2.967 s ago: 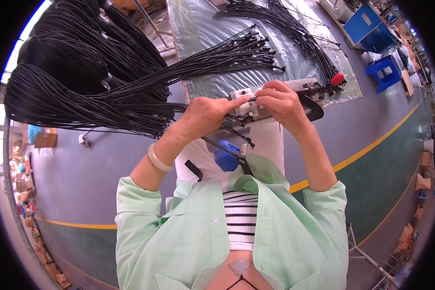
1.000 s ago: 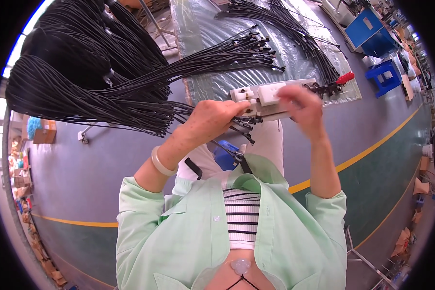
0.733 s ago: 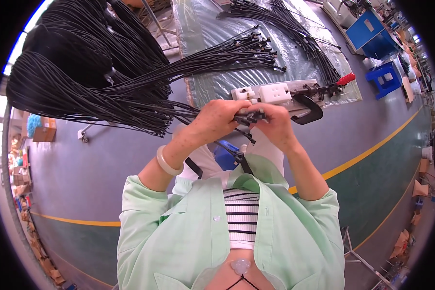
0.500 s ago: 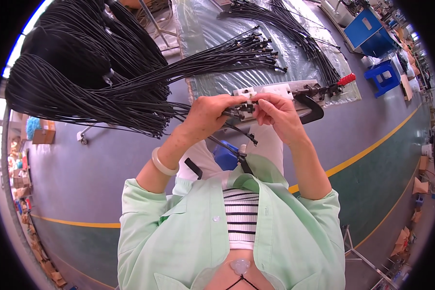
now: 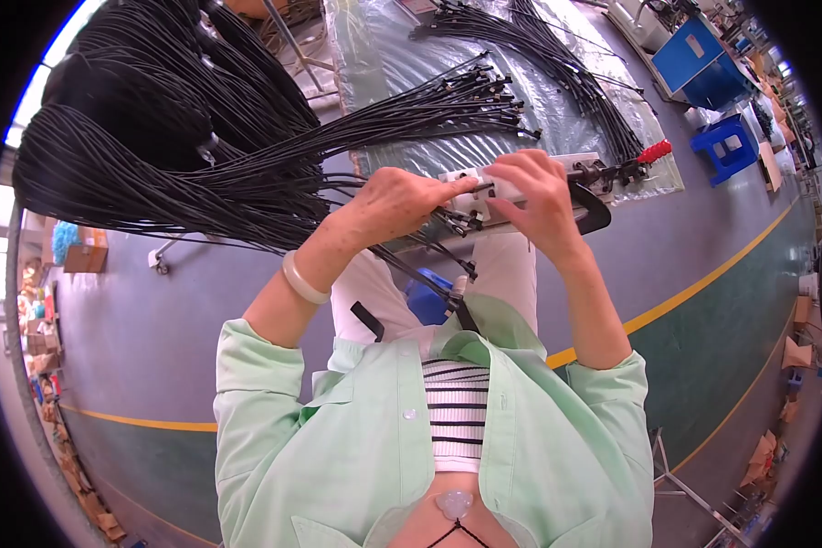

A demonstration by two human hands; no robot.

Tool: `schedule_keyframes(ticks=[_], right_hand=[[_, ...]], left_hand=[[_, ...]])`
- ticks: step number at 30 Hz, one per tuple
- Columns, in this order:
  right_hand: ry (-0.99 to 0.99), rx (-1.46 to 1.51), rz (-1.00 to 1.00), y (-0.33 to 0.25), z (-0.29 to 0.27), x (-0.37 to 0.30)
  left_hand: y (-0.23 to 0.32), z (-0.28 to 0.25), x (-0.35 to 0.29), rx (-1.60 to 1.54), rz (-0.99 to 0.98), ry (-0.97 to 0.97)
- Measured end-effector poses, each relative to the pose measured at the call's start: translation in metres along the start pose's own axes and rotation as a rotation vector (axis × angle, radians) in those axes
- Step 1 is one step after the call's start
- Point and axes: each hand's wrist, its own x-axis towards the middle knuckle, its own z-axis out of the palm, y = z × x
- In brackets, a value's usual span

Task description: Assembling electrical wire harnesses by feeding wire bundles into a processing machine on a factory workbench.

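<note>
My left hand point(image 5: 395, 203) grips the ends of black cables point(image 5: 247, 183) that fan out from a thick bundle on the left. It holds one cable tip against a white block fixture point(image 5: 484, 196) clamped at the table's near edge. My right hand point(image 5: 537, 190) rests on top of the same fixture, fingers curled over it and pinching the cable end there. A black clamp with a red handle point(image 5: 626, 169) sits just right of my right hand. A pale bangle circles my left wrist.
A plastic-covered table point(image 5: 384, 64) carries more black cables with connectors point(image 5: 539, 55). A blue bin point(image 5: 690, 59) and blue stool point(image 5: 726, 146) stand at the right. The grey floor has a yellow line point(image 5: 694, 288); cartons lie at the far left.
My right hand lifted off the fixture, dropped toward my left hand's cable ends, then came back onto the white block. My left hand stayed put with the cables.
</note>
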Motion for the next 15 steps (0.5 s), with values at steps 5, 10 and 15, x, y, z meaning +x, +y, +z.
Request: schedule_keyframes(ticks=[5,10,15], right_hand=[[0.522,-0.485,0.176,0.032,-0.038,-0.016],[0.727,-0.271,0.447,0.086,-0.061,-0.021],[0.972,0.575,0.622,0.125,-0.082,-0.018]], left_hand=[[-0.006,0.000,0.006,0.205,0.089,-0.123],[0.000,-0.015,0.022,0.209,0.077,-0.334],[0.004,-0.023,0.031,0.046,-0.042,-0.446]])
